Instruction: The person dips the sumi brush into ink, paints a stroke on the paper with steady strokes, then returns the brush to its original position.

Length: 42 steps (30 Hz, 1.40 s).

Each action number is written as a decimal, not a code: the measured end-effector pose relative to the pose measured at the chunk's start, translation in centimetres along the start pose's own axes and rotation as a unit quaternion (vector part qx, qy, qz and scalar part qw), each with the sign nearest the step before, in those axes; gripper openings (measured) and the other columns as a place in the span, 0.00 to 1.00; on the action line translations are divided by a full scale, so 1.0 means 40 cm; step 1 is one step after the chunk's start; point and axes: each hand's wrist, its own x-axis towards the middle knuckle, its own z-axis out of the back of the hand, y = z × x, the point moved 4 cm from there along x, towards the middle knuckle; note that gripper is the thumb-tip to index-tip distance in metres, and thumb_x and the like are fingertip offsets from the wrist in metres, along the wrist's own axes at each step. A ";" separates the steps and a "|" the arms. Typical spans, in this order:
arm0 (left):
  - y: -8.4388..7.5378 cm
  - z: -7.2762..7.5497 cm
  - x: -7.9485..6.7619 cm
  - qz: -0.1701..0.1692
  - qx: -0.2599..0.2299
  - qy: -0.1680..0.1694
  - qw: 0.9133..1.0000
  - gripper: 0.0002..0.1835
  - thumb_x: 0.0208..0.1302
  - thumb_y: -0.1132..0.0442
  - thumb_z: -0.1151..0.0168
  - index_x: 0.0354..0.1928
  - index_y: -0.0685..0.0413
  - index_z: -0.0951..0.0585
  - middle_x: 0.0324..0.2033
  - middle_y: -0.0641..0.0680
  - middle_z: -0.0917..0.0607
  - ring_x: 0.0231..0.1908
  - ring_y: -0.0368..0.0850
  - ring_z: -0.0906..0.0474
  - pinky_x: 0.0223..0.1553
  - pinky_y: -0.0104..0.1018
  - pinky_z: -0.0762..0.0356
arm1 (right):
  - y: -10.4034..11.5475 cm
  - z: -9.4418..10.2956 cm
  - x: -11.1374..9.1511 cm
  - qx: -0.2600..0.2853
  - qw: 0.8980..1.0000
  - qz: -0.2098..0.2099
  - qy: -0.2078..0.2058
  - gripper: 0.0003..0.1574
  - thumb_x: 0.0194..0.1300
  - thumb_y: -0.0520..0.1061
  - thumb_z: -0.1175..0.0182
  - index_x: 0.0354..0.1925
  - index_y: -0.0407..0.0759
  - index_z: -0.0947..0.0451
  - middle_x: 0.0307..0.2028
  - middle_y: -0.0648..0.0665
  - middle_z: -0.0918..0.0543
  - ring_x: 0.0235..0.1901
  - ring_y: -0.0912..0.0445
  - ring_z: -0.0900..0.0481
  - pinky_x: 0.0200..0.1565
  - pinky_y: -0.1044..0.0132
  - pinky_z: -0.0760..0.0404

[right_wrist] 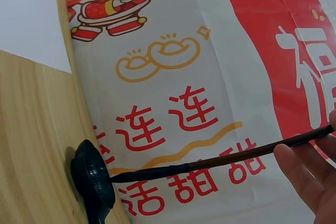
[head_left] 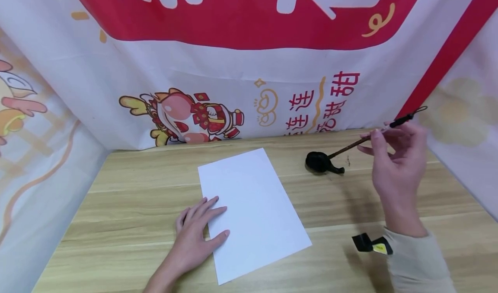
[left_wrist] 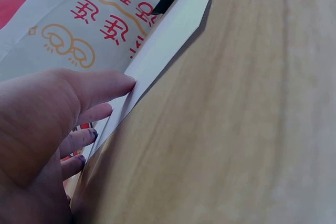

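A white sheet of paper lies at a slant on the wooden table. My left hand rests on its left edge, fingers spread and fairly straight. In the left wrist view, dark smudges mark some fingertips. Up at the right, my right hand pinches a calligraphy brush by its brown handle. The brush slants down to a small black ink dish with a short curved handle. In the right wrist view, the dark bristles meet the rim of this dish; whether they touch it I cannot tell.
Behind the wooden table hangs a printed red and white cloth, with more cloth at both sides. A black piece with a yellow label sits at the right sleeve.
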 end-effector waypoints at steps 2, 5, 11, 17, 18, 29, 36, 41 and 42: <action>0.003 -0.002 0.000 0.000 0.000 -0.001 1.000 0.29 0.64 0.50 0.23 0.68 0.39 0.16 0.79 0.50 0.26 0.81 0.61 0.39 0.75 0.71 0.60 | -0.008 -0.003 0.000 -0.023 1.000 0.007 0.000 0.20 0.77 0.34 0.40 0.64 0.37 0.29 0.48 0.47 0.18 0.47 0.57 0.11 0.41 0.72 0.11; 0.006 -0.005 0.001 0.001 0.002 -0.001 1.000 0.29 0.64 0.50 0.23 0.68 0.38 0.17 0.79 0.50 0.27 0.81 0.61 0.39 0.75 0.71 0.60 | -0.020 -0.005 -0.001 -0.041 0.999 0.005 0.000 0.19 0.78 0.35 0.40 0.63 0.38 0.29 0.49 0.48 0.19 0.47 0.57 0.11 0.43 0.72 0.11; 0.005 -0.008 0.008 0.002 0.002 0.005 1.000 0.29 0.65 0.49 0.24 0.68 0.38 0.17 0.79 0.50 0.27 0.81 0.61 0.39 0.75 0.71 0.60 | -0.047 -0.011 -0.003 -0.024 1.000 -0.007 0.005 0.18 0.77 0.34 0.39 0.61 0.38 0.29 0.48 0.47 0.19 0.47 0.56 0.11 0.43 0.71 0.10; 0.002 -0.011 0.012 0.000 0.001 0.005 1.000 0.29 0.65 0.50 0.23 0.68 0.40 0.17 0.79 0.50 0.27 0.81 0.61 0.39 0.76 0.72 0.60 | -0.054 -0.005 -0.004 -0.081 0.997 -0.005 0.004 0.18 0.79 0.36 0.41 0.62 0.42 0.28 0.48 0.53 0.19 0.48 0.60 0.12 0.47 0.73 0.11; 0.002 -0.012 0.012 0.000 0.002 0.005 1.000 0.29 0.65 0.50 0.23 0.68 0.40 0.17 0.79 0.50 0.27 0.81 0.61 0.39 0.76 0.71 0.60 | -0.053 -0.002 -0.004 -0.081 0.997 -0.008 0.001 0.18 0.79 0.36 0.41 0.62 0.42 0.28 0.48 0.52 0.19 0.48 0.60 0.12 0.47 0.73 0.11; 0.005 -0.007 0.006 0.007 0.007 -0.003 1.000 0.29 0.65 0.49 0.24 0.68 0.38 0.17 0.79 0.50 0.27 0.81 0.61 0.39 0.76 0.71 0.60 | -0.031 -0.016 -0.004 -0.105 0.994 0.034 0.012 0.19 0.78 0.34 0.41 0.63 0.35 0.28 0.49 0.57 0.18 0.47 0.62 0.12 0.48 0.76 0.13; 0.005 -0.005 -0.005 0.000 0.001 -0.010 1.000 0.28 0.66 0.48 0.24 0.67 0.37 0.16 0.79 0.49 0.26 0.81 0.60 0.38 0.75 0.71 0.59 | -0.026 -0.014 -0.019 -0.116 0.992 0.048 0.012 0.17 0.79 0.40 0.39 0.62 0.43 0.25 0.49 0.55 0.16 0.48 0.58 0.11 0.48 0.75 0.13; 0.005 -0.007 0.000 -0.009 0.011 -0.016 1.000 0.28 0.65 0.48 0.24 0.67 0.37 0.17 0.78 0.49 0.26 0.80 0.60 0.37 0.74 0.72 0.58 | -0.015 -0.015 -0.017 -0.122 0.991 0.061 0.017 0.19 0.79 0.40 0.39 0.64 0.44 0.25 0.50 0.57 0.17 0.49 0.59 0.11 0.49 0.76 0.13; 0.005 -0.005 0.005 -0.012 0.014 -0.018 1.000 0.29 0.65 0.49 0.24 0.67 0.38 0.17 0.78 0.50 0.26 0.80 0.61 0.37 0.74 0.72 0.57 | -0.012 -0.018 -0.013 -0.118 0.991 0.063 0.015 0.19 0.79 0.39 0.39 0.64 0.42 0.26 0.50 0.57 0.17 0.49 0.59 0.11 0.49 0.76 0.13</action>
